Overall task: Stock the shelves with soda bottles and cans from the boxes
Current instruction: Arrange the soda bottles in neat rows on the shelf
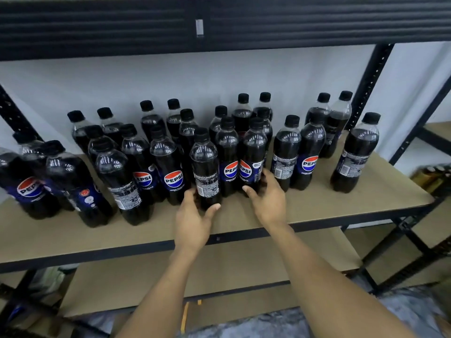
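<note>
Bottles of black-capped Pepsi crowd the tan board of a black-framed shelf, seen from the head camera with a person's two bare arms extended toward them; the left hand grips the base of the front bottle, whose printed back label faces the camera, thumb curled round its right side and fingers wrapped mostly out of sight on its left; the right hand holds the lower part of the neighbouring bottle, which shows its red, white and blue logo, thumb on the near side and fingers bent round the right; both bottles stand upright on the board, near its front edge, with a middle bottle, logo facing out, between and just behind them; the others stand in loose rows back toward the white wall, some logo-out, some turned away; a lone bottle stands apart at the right end, and a far-left group appears tilted at the frame's edge; a dark ribbed beam of the shelf above runs across the top; a lower shelf board lies beneath the arms; blurred amber bottles show at the right edge.
</note>
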`<state>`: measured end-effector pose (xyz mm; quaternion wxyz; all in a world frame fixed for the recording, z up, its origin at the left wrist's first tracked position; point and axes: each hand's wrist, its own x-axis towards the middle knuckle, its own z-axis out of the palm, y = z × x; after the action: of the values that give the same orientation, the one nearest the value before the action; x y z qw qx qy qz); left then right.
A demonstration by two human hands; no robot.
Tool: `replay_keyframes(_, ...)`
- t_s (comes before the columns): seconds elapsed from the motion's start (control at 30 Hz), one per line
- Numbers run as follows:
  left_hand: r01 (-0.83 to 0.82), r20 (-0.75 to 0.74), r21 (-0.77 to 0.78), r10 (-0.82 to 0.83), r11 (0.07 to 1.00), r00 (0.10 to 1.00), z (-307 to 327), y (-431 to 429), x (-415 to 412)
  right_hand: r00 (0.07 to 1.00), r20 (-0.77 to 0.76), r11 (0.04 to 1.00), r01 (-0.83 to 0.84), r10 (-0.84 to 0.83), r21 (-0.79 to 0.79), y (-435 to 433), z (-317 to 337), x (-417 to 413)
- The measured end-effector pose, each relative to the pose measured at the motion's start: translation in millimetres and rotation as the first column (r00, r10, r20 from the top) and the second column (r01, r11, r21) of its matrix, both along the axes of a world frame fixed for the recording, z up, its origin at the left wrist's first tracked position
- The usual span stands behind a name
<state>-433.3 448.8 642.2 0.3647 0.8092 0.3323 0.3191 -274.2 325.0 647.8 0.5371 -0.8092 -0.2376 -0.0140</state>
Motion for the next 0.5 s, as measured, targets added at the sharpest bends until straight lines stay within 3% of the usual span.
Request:
replay_keyframes(0.23, 0.014, -0.092, 0.078, -0.007, 0.997, 0.996, -1.1, -14.2, -6.4, 0.997, -0.012, 0.997, -0.073, 0.073, 0.000, -28.1, 9.1, 5.7)
replay_keyframes(0.33, -0.058, 0.040, 0.013, 0.058, 0.998, 0.998, 8.7, -36.5, -10.1, 0.999, 0.013, 0.998, -0.048, 0.047, 0.035, -48.4, 14.7, 16.5)
replay_keyframes(0.43, -0.165, 0.166, 0.114, 0.145, 0.980, 0.975, 14.9, -63.7, -5.4, 0.999, 0.033, 0.996, 0.021, -0.024, 0.084, -74.3, 20.3, 33.8)
replay_keyframes(0.5, -0.131, 0.192, 0.130, 0.105, 0.983, 0.976, 16.7, -80.1, 5.8, 0.993, 0.063, 0.990, 0.090, -0.097, 0.113, -95.6, 23.1, 48.5)
